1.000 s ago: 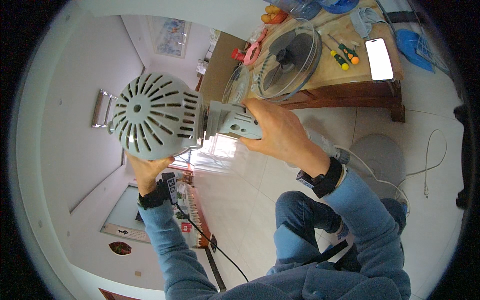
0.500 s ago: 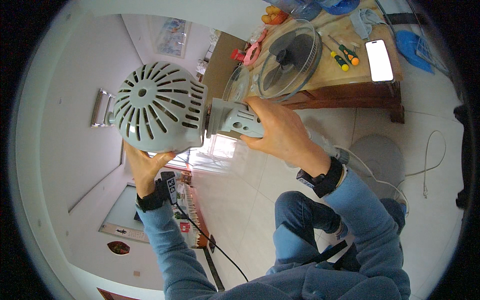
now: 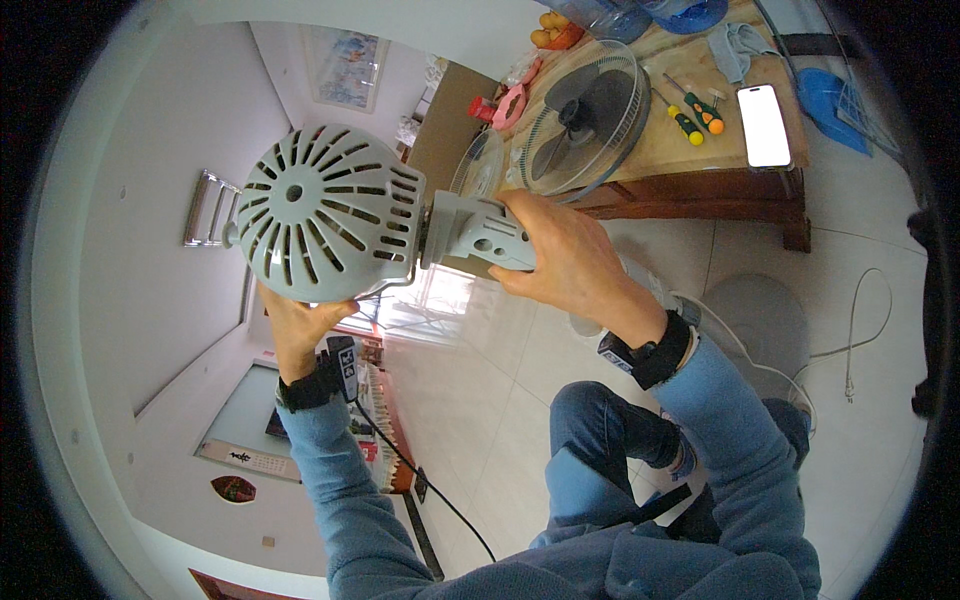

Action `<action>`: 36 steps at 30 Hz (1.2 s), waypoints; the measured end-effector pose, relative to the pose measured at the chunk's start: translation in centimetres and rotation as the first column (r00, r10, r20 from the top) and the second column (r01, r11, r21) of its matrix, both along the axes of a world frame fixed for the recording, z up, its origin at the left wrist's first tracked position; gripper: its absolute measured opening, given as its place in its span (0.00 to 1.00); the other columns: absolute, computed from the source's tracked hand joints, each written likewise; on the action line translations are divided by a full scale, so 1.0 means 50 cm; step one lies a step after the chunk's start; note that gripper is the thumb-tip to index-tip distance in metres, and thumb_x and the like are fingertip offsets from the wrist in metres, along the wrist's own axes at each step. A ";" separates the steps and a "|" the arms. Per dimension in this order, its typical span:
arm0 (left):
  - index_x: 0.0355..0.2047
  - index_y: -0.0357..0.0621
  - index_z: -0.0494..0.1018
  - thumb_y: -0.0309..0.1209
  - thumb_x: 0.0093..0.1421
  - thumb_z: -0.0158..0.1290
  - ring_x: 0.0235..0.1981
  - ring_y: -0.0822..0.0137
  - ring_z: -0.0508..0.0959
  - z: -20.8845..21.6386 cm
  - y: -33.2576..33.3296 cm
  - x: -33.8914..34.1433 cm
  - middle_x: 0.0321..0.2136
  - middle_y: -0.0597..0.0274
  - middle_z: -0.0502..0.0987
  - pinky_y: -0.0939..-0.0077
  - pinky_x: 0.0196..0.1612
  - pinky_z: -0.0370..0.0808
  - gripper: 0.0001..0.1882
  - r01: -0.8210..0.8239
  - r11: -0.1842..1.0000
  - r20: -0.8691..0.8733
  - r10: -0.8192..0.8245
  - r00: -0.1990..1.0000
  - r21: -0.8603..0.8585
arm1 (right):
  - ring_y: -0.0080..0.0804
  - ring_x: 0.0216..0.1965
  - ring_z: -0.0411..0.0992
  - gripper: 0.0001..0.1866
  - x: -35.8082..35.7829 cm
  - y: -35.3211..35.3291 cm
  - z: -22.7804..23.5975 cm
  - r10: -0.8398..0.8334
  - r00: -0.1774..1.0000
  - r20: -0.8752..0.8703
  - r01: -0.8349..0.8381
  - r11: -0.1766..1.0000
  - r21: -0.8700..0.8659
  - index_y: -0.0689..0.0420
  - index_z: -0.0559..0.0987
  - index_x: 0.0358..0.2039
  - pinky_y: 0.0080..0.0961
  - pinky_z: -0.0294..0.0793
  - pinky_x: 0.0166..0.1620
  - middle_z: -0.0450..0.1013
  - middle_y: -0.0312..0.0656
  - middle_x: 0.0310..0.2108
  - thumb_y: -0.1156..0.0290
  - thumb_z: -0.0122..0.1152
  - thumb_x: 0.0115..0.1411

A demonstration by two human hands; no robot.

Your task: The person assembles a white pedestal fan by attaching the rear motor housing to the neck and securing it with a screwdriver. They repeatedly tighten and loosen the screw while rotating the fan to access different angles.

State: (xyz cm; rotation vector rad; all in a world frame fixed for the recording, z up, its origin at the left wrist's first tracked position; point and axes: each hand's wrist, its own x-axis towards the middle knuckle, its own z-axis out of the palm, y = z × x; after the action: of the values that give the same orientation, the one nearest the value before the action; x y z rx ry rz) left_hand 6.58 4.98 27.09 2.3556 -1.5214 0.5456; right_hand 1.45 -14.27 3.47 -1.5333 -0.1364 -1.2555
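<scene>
The left hand (image 3: 298, 325), thumb spread and fingers partly hidden, holds the near side of the slotted grey motor housing (image 3: 335, 215), probably bearing its weight. The right hand (image 3: 570, 260) is wrapped around the adjoining neck joint (image 3: 480, 238), likely to stop it swinging. Beyond that hand, screwdrivers (image 3: 686, 125) lie on the desk (image 3: 690, 162), seemingly within reach.

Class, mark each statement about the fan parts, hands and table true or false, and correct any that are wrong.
1. The left hand touches the grey slotted motor housing. True.
2. The right hand grips a screwdriver. False: it grips the fan neck.
3. Two screwdrivers lie on the table. True.
4. The phone's screen is black. False: the phone shows a bright white screen.
5. The dark fan blades lie on the floor. False: they are on the table.
</scene>
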 end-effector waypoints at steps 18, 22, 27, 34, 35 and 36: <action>0.54 0.35 0.59 0.51 0.29 0.73 0.49 0.58 0.70 -0.004 -0.019 -0.018 0.48 0.50 0.68 0.65 0.52 0.67 0.55 -0.055 0.998 0.012 0.056 0.998 -0.034 | 0.48 0.36 0.73 0.27 -0.003 0.000 0.004 0.020 1.000 -0.019 -0.020 1.000 0.011 0.60 0.68 0.44 0.39 0.72 0.37 0.73 0.51 0.34 0.62 0.67 0.45; 0.54 0.35 0.58 0.52 0.29 0.73 0.50 0.59 0.70 -0.006 -0.009 -0.012 0.49 0.51 0.67 0.65 0.52 0.67 0.57 -0.083 0.996 0.016 0.083 0.996 -0.042 | 0.49 0.36 0.73 0.26 -0.005 -0.001 0.006 -0.008 1.000 -0.014 0.007 1.000 -0.005 0.61 0.69 0.43 0.40 0.72 0.37 0.73 0.51 0.33 0.62 0.66 0.46; 0.54 0.35 0.57 0.53 0.29 0.72 0.50 0.60 0.69 -0.011 0.007 0.004 0.50 0.51 0.65 0.66 0.53 0.66 0.58 -0.086 0.995 0.008 0.086 0.996 -0.053 | 0.49 0.35 0.73 0.25 -0.005 -0.002 0.006 0.025 0.999 -0.025 -0.025 1.000 0.011 0.61 0.69 0.42 0.40 0.71 0.36 0.73 0.52 0.32 0.62 0.66 0.46; 0.60 0.37 0.48 0.56 0.35 0.69 0.57 0.58 0.63 -0.083 0.013 -0.005 0.55 0.52 0.62 0.62 0.57 0.63 0.61 0.133 0.924 0.054 -0.121 0.991 -0.359 | 0.49 0.38 0.72 0.27 -0.005 -0.001 0.004 0.034 0.999 -0.037 -0.034 0.999 0.009 0.59 0.69 0.43 0.39 0.71 0.38 0.72 0.49 0.35 0.65 0.67 0.43; 0.60 0.37 0.48 0.53 0.38 0.68 0.58 0.58 0.63 -0.108 0.010 -0.003 0.55 0.51 0.62 0.62 0.58 0.63 0.58 0.171 0.874 0.096 -0.143 0.985 -0.455 | 0.48 0.40 0.72 0.28 -0.005 -0.002 0.003 0.069 0.995 -0.078 -0.068 0.998 0.010 0.58 0.69 0.45 0.38 0.71 0.40 0.71 0.49 0.37 0.66 0.68 0.43; 0.60 0.37 0.48 0.51 0.42 0.66 0.58 0.58 0.63 -0.139 0.009 -0.003 0.55 0.51 0.62 0.62 0.58 0.63 0.55 0.209 0.812 0.140 -0.159 0.977 -0.545 | 0.49 0.40 0.72 0.28 -0.005 -0.003 0.002 0.072 0.994 -0.079 -0.071 0.997 0.009 0.58 0.69 0.45 0.38 0.71 0.40 0.71 0.49 0.37 0.66 0.68 0.43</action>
State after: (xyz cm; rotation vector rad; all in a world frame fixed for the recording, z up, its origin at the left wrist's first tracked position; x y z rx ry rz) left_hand 6.44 5.42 20.16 1.7348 -1.3648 0.9122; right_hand 1.18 -14.41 3.59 -1.5570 -0.1346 -1.1366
